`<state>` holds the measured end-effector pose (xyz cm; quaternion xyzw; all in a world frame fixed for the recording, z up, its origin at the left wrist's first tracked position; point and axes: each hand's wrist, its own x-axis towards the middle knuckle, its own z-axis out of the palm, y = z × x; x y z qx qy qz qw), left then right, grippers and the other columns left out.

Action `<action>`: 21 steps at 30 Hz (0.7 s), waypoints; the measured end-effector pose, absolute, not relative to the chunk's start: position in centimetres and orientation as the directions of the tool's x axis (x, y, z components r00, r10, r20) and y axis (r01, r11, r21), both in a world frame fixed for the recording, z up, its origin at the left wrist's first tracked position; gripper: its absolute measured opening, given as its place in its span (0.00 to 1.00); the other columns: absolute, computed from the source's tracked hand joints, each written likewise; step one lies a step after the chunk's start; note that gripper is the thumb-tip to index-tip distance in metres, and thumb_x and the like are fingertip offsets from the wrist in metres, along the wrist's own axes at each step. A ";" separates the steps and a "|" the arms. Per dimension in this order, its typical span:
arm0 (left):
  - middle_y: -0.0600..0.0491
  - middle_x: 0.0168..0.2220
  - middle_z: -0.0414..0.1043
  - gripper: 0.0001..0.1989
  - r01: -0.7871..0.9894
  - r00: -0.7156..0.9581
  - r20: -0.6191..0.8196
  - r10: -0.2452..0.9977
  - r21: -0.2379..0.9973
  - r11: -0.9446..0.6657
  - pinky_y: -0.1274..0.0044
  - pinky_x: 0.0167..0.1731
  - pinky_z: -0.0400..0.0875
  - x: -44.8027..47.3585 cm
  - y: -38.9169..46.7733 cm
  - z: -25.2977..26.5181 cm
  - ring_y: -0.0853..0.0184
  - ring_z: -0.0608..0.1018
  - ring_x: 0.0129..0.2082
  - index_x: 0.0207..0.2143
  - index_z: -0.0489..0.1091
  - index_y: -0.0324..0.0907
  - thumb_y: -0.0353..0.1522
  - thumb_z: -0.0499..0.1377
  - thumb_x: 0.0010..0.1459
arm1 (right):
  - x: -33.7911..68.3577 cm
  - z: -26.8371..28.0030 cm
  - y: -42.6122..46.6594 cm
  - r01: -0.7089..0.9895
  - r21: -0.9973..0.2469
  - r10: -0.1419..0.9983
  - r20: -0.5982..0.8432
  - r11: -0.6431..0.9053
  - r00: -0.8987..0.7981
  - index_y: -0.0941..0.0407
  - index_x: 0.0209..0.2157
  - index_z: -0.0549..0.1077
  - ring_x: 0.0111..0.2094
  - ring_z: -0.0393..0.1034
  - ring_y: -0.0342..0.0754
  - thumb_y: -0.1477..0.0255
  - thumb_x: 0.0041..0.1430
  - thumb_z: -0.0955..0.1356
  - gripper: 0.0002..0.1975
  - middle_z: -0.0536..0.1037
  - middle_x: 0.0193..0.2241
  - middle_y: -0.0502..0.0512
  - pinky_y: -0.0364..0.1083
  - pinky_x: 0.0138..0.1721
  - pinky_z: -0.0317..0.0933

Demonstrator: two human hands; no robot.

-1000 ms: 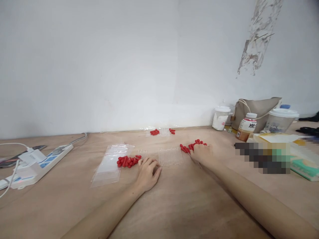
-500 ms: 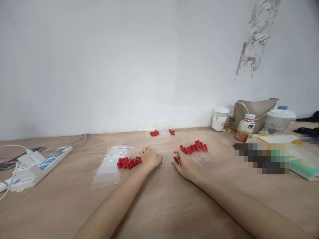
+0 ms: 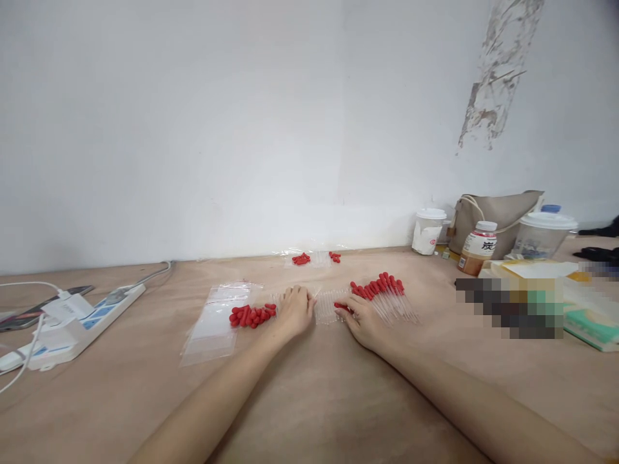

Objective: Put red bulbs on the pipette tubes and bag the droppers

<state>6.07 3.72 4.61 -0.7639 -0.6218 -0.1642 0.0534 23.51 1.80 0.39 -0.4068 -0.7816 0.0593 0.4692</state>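
My left hand (image 3: 296,312) is closed at the left end of a row of thin clear tubes (image 3: 326,307), and a thin clear tube (image 3: 317,294) shows at its fingertips. My right hand (image 3: 363,319) pinches a red rubber bulb (image 3: 342,307) over the right side of that row. Loose red bulbs (image 3: 251,316) lie in a heap left of my left hand. Beyond my right hand, several droppers (image 3: 384,293), clear tubes topped with red bulbs, are fanned side by side. My fingers partly hide the held pieces.
Clear zip bags (image 3: 213,332) lie left of the heap. Near the wall are bagged red bulbs (image 3: 300,259). A power strip (image 3: 89,328) and phone (image 3: 29,316) sit at left. A lidded cup (image 3: 428,232), a bottle (image 3: 478,248) and a bag (image 3: 503,219) stand at right.
My left hand has turned slightly, and a thin tube now shows at its fingertips. My right hand's fingers have shifted a little around the red bulb.
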 end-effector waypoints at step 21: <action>0.52 0.35 0.75 0.12 0.670 0.586 0.597 0.549 0.023 -0.742 0.67 0.46 0.52 1.6 -0.6 1.7 0.69 0.74 0.31 0.38 0.67 0.42 0.26 0.46 0.59 | 22.6 0.8 -0.2 0.395 -0.477 0.616 0.665 0.785 -0.422 0.55 0.36 0.70 0.33 0.66 0.44 0.73 0.56 0.62 0.08 0.71 0.31 0.54 0.45 0.36 0.61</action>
